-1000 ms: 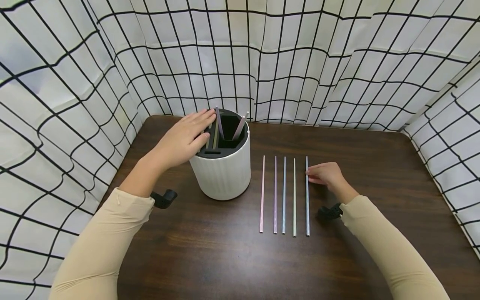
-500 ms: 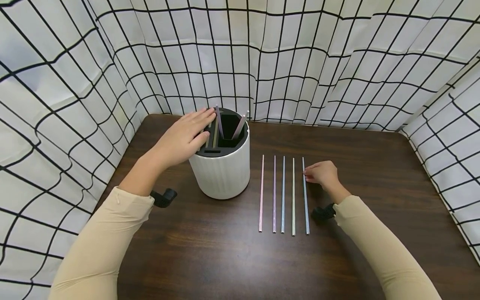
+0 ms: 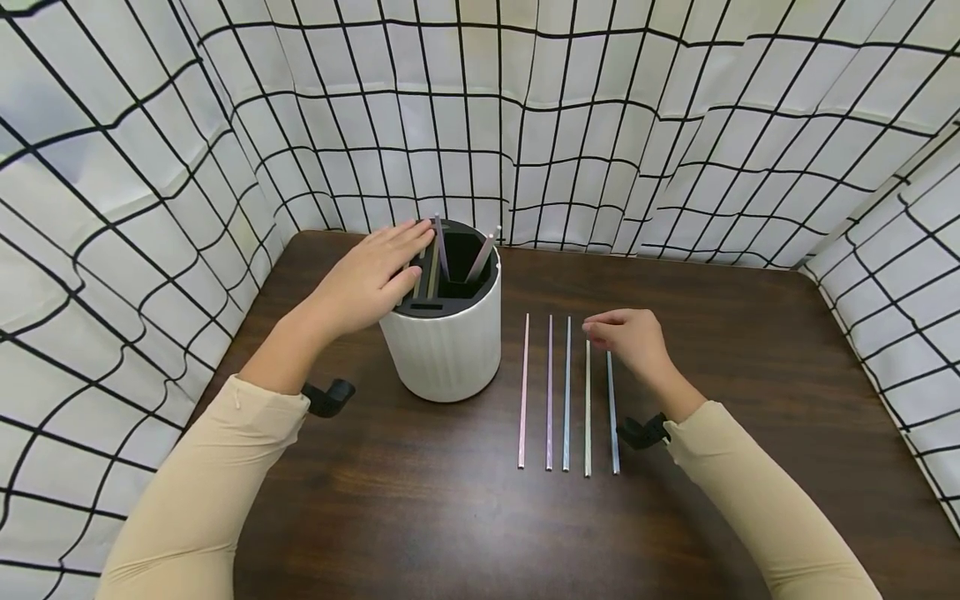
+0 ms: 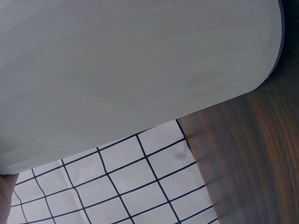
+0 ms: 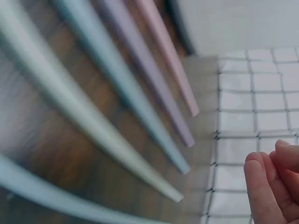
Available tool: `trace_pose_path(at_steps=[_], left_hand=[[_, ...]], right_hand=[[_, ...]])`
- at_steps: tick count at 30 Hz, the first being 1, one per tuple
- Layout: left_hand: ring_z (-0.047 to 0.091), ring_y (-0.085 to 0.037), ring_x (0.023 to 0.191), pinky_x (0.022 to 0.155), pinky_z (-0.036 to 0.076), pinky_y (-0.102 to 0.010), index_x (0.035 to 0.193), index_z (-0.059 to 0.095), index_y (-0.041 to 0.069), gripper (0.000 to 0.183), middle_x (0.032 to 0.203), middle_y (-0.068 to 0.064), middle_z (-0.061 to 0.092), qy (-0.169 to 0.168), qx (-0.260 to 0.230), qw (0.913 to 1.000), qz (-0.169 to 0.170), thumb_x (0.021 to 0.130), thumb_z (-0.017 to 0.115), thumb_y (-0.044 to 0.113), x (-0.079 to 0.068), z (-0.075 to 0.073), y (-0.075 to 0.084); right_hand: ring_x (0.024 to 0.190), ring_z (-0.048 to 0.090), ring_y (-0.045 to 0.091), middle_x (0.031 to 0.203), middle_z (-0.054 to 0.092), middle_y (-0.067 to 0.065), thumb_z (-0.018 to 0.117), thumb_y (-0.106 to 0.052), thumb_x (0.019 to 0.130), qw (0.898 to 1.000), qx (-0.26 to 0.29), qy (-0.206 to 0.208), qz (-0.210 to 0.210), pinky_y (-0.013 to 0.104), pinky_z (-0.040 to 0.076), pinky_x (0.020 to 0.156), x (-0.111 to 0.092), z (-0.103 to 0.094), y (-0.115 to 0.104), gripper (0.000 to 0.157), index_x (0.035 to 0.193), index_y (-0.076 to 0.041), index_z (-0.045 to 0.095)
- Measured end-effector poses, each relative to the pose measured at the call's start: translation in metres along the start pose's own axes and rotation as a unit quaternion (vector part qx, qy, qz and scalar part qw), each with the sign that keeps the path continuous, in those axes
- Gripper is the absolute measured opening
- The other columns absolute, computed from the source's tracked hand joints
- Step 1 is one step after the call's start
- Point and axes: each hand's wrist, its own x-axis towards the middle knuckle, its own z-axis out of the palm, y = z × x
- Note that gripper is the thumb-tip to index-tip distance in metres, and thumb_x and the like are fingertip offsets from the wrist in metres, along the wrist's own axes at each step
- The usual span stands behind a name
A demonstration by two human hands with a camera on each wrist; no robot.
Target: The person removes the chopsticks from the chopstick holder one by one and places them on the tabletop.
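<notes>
Rests straight-fingered left hand (image 3: 360, 279) on white utensil holder (image 3: 444, 358), hovers loosely curled, empty right hand (image 3: 632, 340) over pale-green chopstick (image 3: 588, 408), with two sticks (image 3: 480, 258) already in beside left hand, five apparently left under and left of right hand.

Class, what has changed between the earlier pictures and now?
The right hand let go of the rightmost blue stick, whose far end swung slightly left, and moved left over the far end of the green stick. The left hand, holder and other sticks stayed put.
</notes>
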Motion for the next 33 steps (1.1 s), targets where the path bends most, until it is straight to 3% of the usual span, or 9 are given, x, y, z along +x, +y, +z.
trace_pose_path(at_steps=[7,14,17,22,28,33], left_hand=[[0.016,-0.030,0.156,0.129,0.010,-0.048,0.157,0.029,0.006,0.056,0.166,-0.008,0.023,-0.001,0.000,1.0000,-0.002,0.106,0.034,0.029,-0.001,0.001,0.000],[0.017,-0.030,0.155,0.128,0.010,-0.048,0.157,0.029,0.006,0.056,0.166,-0.008,0.023,0.002,0.001,1.0000,-0.002,0.106,0.035,0.028,-0.001,0.000,0.000],[0.017,-0.030,0.155,0.129,0.010,-0.048,0.157,0.029,0.006,0.055,0.166,-0.008,0.023,0.003,0.000,1.0000,-0.001,0.106,0.035,0.028,-0.001,0.000,0.001],[0.018,-0.031,0.155,0.128,0.011,-0.048,0.156,0.030,0.006,0.055,0.166,-0.009,0.024,0.007,0.000,1.0000,0.001,0.106,0.035,0.028,-0.001,0.001,-0.001],[0.017,-0.030,0.155,0.129,0.010,-0.047,0.156,0.030,0.007,0.056,0.166,-0.007,0.024,0.006,0.000,1.0000,0.001,0.106,0.035,0.030,0.000,0.002,-0.001],[0.018,-0.030,0.155,0.128,0.011,-0.048,0.157,0.030,0.007,0.055,0.166,-0.008,0.024,0.009,0.000,1.0000,-0.001,0.106,0.035,0.029,-0.001,0.002,-0.001]], right_hand=[[0.097,0.074,0.013,0.121,0.071,0.017,0.069,-0.027,0.094,0.999,0.032,-0.017,-0.029,0.038,0.057,0.095,-0.002,0.012,-0.029,0.033,0.116,-0.002,0.072],[0.108,0.069,0.011,0.124,0.072,0.009,0.072,-0.026,0.092,0.994,0.073,-0.003,-0.087,0.036,0.053,0.104,-0.004,0.022,-0.059,0.037,0.125,-0.009,0.070],[0.105,0.070,0.008,0.122,0.072,0.008,0.073,-0.023,0.091,0.989,0.094,-0.004,-0.110,0.032,0.054,0.101,-0.007,0.027,-0.073,0.036,0.124,-0.009,0.071],[0.099,0.070,0.003,0.116,0.075,0.005,0.074,-0.022,0.089,0.986,0.081,-0.004,-0.145,0.021,0.056,0.089,-0.009,0.034,-0.096,0.031,0.118,-0.010,0.074],[0.099,0.072,0.007,0.110,0.076,0.008,0.078,-0.010,0.085,0.972,0.139,0.003,-0.188,0.023,0.058,0.089,-0.014,0.037,-0.118,0.034,0.118,-0.005,0.073],[0.099,0.072,0.007,0.110,0.076,0.008,0.078,-0.011,0.085,0.969,0.126,-0.016,-0.213,0.022,0.058,0.088,-0.015,0.041,-0.130,0.033,0.117,-0.006,0.074]])
